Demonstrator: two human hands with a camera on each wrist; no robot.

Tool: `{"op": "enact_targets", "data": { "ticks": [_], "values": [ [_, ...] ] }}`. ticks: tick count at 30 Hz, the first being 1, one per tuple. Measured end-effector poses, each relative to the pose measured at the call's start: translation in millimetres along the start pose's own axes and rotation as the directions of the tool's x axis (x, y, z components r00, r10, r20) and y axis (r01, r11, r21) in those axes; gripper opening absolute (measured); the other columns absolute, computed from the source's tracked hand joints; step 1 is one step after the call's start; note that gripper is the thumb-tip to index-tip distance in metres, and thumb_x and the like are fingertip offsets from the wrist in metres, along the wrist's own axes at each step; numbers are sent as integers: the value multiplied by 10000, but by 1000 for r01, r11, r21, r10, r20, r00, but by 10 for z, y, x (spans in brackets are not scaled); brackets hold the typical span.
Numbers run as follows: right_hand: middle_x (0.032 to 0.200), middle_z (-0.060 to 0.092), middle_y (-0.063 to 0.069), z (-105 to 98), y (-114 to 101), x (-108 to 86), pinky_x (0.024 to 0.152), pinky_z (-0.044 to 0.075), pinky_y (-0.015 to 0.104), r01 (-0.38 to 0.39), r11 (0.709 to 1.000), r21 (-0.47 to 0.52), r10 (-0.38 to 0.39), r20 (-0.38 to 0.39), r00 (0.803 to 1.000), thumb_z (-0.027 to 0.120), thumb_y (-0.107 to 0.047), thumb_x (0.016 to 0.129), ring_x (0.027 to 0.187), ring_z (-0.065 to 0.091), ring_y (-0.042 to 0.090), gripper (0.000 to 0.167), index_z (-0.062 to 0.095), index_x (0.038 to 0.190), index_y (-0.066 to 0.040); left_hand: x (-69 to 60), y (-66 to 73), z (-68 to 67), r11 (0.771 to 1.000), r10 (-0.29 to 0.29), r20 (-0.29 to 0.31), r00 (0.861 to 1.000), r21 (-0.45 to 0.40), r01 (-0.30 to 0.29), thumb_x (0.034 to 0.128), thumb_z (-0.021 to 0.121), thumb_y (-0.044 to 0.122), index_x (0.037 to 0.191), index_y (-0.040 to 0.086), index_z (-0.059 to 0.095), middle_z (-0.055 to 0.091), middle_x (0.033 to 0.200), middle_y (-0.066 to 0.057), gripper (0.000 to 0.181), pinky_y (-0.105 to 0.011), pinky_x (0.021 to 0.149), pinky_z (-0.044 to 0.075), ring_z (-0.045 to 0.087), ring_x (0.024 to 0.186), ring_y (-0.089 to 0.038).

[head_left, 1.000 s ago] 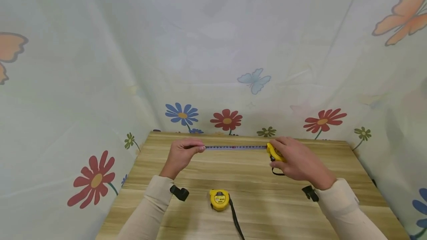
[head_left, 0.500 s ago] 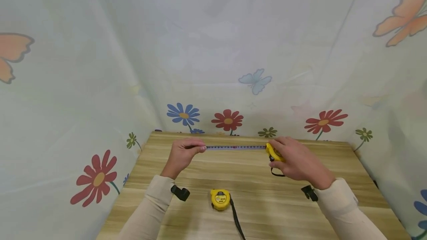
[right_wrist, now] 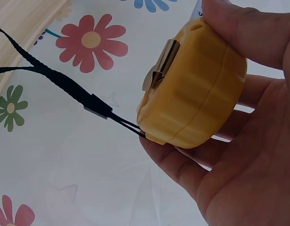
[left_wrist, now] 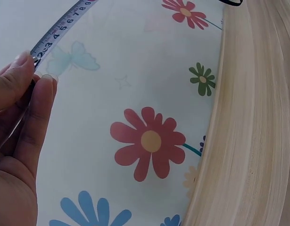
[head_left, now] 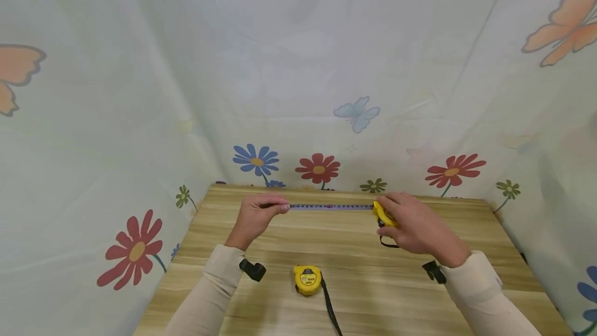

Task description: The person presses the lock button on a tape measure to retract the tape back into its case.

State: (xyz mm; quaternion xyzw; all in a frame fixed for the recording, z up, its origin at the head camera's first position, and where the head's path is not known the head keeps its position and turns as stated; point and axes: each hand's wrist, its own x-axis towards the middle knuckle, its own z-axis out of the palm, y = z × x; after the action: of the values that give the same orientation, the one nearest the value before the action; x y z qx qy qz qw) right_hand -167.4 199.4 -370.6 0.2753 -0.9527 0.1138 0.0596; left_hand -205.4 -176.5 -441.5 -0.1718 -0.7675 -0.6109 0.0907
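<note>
My right hand point(head_left: 417, 224) grips the yellow case of a tape measure point(right_wrist: 196, 89), its fingers and thumb wrapped round it. A metal clip and a black wrist strap point(right_wrist: 64, 84) show on the case in the right wrist view. From the case a stretch of white blade point(head_left: 331, 207) runs straight leftward, held above the far part of the table. My left hand point(head_left: 254, 217) pinches the blade's free end between thumb and fingers. In the left wrist view the blade's numbers point(left_wrist: 57, 35) rise away from the fingertips; the end itself is hidden.
A second yellow tape measure point(head_left: 308, 280) lies on the wooden table point(head_left: 266, 294) nearer to me, its black strap point(head_left: 330, 307) trailing toward the front. Pale sheeting point(head_left: 289, 66) printed with flowers and butterflies surrounds the table at the back and sides.
Both hands keep their hold and the blade stays drawn out at about the same length. Only a slight shift of the head view is visible.
</note>
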Motion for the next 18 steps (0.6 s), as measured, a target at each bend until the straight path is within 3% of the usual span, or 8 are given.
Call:
{"op": "enact_targets", "data": {
  "ticks": [10,18],
  "values": [
    [1317,652,155,-6,-9,-18,871,599,465,-14,1000,2,14,11,1000,829,-299,896,1012,621,248,634,593,1418,-27,6,19,43,999,46,14,999,-27,-46,915,781,37,995,12,821,767,1089,-225,93,-255,806,640,740,888,-68],
    [1323,654,161,-10,-17,-24,883,602,475,4,1000,14,-4,6,1000,830,-298,893,1015,630,252,637,595,1415,-18,15,9,68,998,46,26,999,-34,-45,915,781,39,1020,-42,803,747,1116,-286,134,-235,809,634,737,887,-45]
  ]
}}
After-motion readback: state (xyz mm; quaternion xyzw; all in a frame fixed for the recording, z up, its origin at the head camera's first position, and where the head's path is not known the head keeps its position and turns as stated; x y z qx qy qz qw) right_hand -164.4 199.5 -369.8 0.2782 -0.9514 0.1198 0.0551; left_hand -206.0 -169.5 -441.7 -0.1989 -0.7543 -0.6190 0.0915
